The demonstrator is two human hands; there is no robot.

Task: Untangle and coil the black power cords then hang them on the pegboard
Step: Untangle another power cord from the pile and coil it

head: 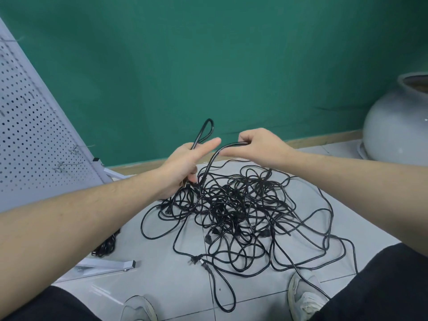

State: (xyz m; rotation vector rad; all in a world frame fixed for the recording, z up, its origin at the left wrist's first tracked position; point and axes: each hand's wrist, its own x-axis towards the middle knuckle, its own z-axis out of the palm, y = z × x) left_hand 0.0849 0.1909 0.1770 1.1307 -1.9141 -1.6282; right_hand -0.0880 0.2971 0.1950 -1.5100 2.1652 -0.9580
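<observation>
Black, limp power cords point(240, 212) snag easily; left hand point(183, 167) clamps a folded loop point(205, 133), right hand point(261, 144) pinches the same strand, best taken near a plug point(196, 260).

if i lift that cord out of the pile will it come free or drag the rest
Probably drags: the tangled black power cords cross in many loops. The black cord in the right hand sags in a curve, so it looks floppy, not stiff.

Pot point(398, 126) cut off right
</observation>
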